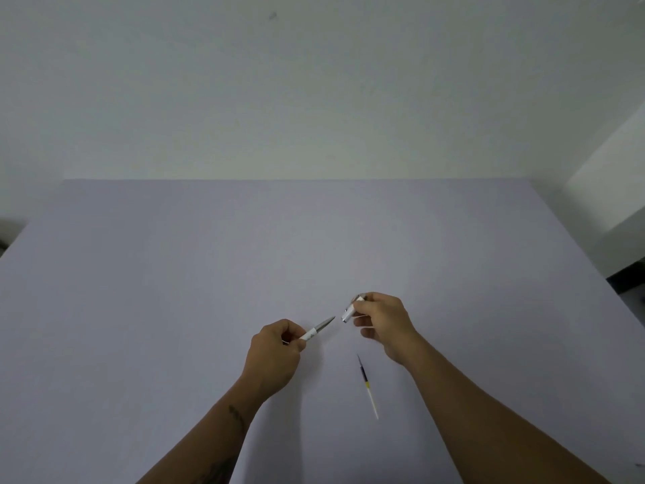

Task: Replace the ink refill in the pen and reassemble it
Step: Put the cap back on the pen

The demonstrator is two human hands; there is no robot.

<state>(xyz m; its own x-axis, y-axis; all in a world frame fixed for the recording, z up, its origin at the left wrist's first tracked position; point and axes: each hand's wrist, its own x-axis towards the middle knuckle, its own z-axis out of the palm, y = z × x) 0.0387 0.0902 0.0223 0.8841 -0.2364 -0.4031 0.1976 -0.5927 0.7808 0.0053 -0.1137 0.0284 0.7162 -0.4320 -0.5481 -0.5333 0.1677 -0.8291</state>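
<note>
The table is wide, pale lilac and almost bare. Above its near middle, the left hand is closed around the pen body, which has a white barrel and a silver cone tip. The tip points toward 2 o'clock, straight at the right hand. This hand pinches the pen cap with thumb and fingers, the open end turned toward 8 o'clock. The two parts are near but not touching, and their long axes are almost in one line.

The ink refill lies flat on the table at about 6 o'clock from the right hand, which is the nearer one. Its dark tip points to 12 o'clock and its white tail to 5 o'clock.

I cannot tell whether a refill is already inside the body; the left palm hides its back end.
</note>
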